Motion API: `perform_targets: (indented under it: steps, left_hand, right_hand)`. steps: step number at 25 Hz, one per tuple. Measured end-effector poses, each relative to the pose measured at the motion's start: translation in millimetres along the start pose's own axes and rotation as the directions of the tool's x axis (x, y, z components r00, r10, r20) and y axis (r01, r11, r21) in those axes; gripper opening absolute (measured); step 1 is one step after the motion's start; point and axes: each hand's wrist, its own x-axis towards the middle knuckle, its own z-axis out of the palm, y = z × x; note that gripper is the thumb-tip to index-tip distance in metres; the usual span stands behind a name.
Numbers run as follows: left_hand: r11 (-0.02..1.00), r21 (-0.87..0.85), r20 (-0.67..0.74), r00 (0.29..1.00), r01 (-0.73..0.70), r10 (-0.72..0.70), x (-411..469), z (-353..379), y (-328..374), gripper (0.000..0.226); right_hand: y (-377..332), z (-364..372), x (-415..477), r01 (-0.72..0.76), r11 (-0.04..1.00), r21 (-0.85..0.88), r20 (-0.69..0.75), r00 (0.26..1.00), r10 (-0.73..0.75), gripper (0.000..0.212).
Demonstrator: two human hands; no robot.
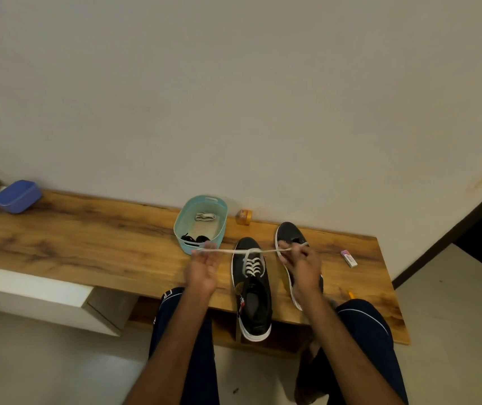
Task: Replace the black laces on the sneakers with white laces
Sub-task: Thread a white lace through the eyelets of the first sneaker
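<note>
A flat white lace (252, 266) zigzags through the smooth black sneaker (255, 305) at the front edge of the grained wooden bench (102, 238). Its ends stretch taut sideways, pinched by the left hand (203, 271) and the right hand (302, 266), which overlaps the second sneaker (289, 233). Behind, an oval teal basket (181, 229) holds black laces (194, 238).

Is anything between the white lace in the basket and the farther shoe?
Yes. The light blue plastic basket walls it in, and the half-laced black sneaker, its white lace stretched between left hand and right hand, lies before the farther black sneaker.
</note>
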Motion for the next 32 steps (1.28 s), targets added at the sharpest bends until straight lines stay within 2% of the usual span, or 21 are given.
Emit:
perform_targets:
  steps: [2, 4, 5, 6, 7, 8, 9, 10, 11, 12, 13, 14, 15, 16, 19, 22, 24, 28, 29, 30, 32]
  left_hand:
    - [0.998, -0.046, -0.135, 0.99, -0.05, 0.043, 17, -9, 27, 0.032]
    - [0.967, 0.222, -0.246, 0.952, -0.128, 0.183, 30, -13, 40, 0.023]
    - [0.891, 0.425, -0.241, 0.929, -0.158, 0.28, 35, -14, 39, 0.018]
    - [0.746, 0.636, -0.168, 0.909, -0.196, 0.382, 38, -14, 36, 0.02]
    - [0.517, 0.819, -0.017, 0.891, -0.248, 0.453, 39, -15, 30, 0.023]
    - [0.219, 0.926, 0.191, 0.881, -0.309, 0.434, 37, -17, 23, 0.025]
    - [-0.087, 0.926, 0.376, 0.873, -0.368, 0.311, 34, -19, 14, 0.025]
    - [-0.341, 0.842, 0.485, 0.863, -0.419, 0.138, 31, -21, 3, 0.024]
    - [-0.523, 0.72, 0.524, 0.851, -0.456, -0.019, 27, -24, -7, 0.023]
    - [-0.638, 0.607, 0.525, 0.842, -0.474, -0.127, 24, -26, -15, 0.022]
    - [-0.697, 0.535, 0.51, 0.84, -0.477, -0.183, 22, -27, -22, 0.022]
    - [-0.715, 0.518, 0.494, 0.847, -0.47, -0.199, 22, -27, -27, 0.021]
    - [-0.708, 0.533, 0.478, 0.855, -0.463, -0.2, 22, -27, -30, 0.022]
    - [-0.69, 0.557, 0.468, 0.861, -0.462, -0.199, 22, -27, -31, 0.024]
    - [-0.637, 0.595, 0.483, 0.851, -0.491, -0.206, 20, -25, -34, 0.041]
    - [-0.639, 0.57, 0.523, 0.828, -0.517, -0.203, 20, -25, -39, 0.022]
    - [-0.625, 0.577, 0.532, 0.822, -0.526, -0.202, 19, -24, -41, 0.011]
    - [-0.533, 0.685, 0.516, 0.847, -0.497, -0.128, 17, -23, -42, 0.006]
    - [-0.517, 0.706, 0.511, 0.854, -0.483, -0.1, 17, -23, -41, 0.005]
    - [-0.524, 0.712, 0.508, 0.858, -0.467, -0.074, 17, -23, -39, 0.005]
    - [-0.635, 0.649, 0.522, 0.852, -0.419, -0.029, 18, -23, -33, 0.007]
  right_hand:
    - [-6, -33, 15, -0.126, 0.949, 0.288, -0.116, 0.979, 0.165, 0.013]
    - [-6, -58, 28, -0.135, 0.902, 0.41, -0.214, 0.947, 0.24, 0.011]
    - [-4, -63, 32, -0.125, 0.904, 0.41, -0.242, 0.94, 0.24, 0.01]
    - [0, -64, 34, -0.111, 0.931, 0.349, -0.25, 0.946, 0.206, 0.009]
    - [4, -62, 35, -0.077, 0.972, 0.22, -0.231, 0.964, 0.129, 0.008]
    - [8, -59, 34, -0.01, 0.999, 0.039, -0.183, 0.983, 0.017, 0.008]
    - [11, -56, 31, 0.101, 0.979, -0.179, -0.101, 0.988, -0.12, 0.012]
    - [13, -56, 27, 0.256, 0.882, -0.397, 0.04, 0.964, -0.262, 0.019]
    - [17, -55, 23, 0.418, 0.709, -0.568, 0.243, 0.908, -0.341, 0.026]
    - [23, -55, 20, 0.546, 0.485, -0.683, 0.452, 0.838, -0.307, 0.031]
    - [29, -53, 15, 0.626, 0.268, -0.732, 0.596, 0.779, -0.194, 0.034]
    - [36, -53, 10, 0.659, 0.111, -0.744, 0.655, 0.752, -0.075, 0.036]
    - [43, -52, 6, 0.661, 0.039, -0.75, 0.661, 0.75, -0.003, 0.038]
    - [49, -50, 3, 0.651, 0.035, -0.759, 0.651, 0.759, 0.016, 0.038]
    - [54, -47, 0, 0.636, 0.077, -0.768, 0.637, 0.771, -0.016, 0.027]
    - [51, -45, 0, 0.645, 0.041, -0.763, 0.641, 0.763, -0.082, 0.014]
    - [52, -45, -2, 0.631, 0.065, -0.773, 0.624, 0.776, -0.093, 0.013]
    - [54, -33, -6, 0.491, 0.349, -0.799, 0.526, 0.851, 0.007, 0.017]
    - [54, -31, -6, 0.469, 0.371, -0.801, 0.507, 0.862, 0.005, 0.014]
    - [53, -29, -5, 0.469, 0.353, -0.809, 0.495, 0.869, -0.021, 0.008]
    - [50, -30, -1, 0.478, 0.239, -0.845, 0.469, 0.878, -0.097, 0.006]
